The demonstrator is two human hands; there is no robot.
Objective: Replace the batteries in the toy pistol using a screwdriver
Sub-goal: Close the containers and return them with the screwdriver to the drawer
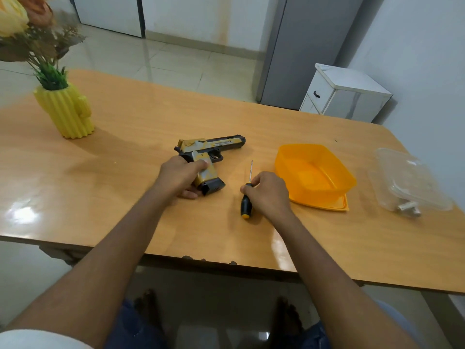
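Our left hand (182,176) is wrapping round the grip of the pistol (210,149), which is lying flat on its side mid-table, barrel pointing right, and our right hand (268,191) is closing its fingertips on the screwdriver (246,199) just beside it, pinching the black handle near the shaft while the tool is lying on the wood. We are judging the pistol to be light, hollow plastic, stiff enough to clamp firmly, and the grip looks the right place to be steadying it. The screwdriver shaft is looking thin, so we are expecting small screws that could strip or roll away; the orange tub (314,170) to the right is standing ready for them. Further right a clear container (412,182) is holding what seem to be batteries. The table (125,197) is glossy, so parts may be sliding on it. A yellow vase (66,112) is standing far left, with tiled floor and a white cabinet (344,94) beyond.
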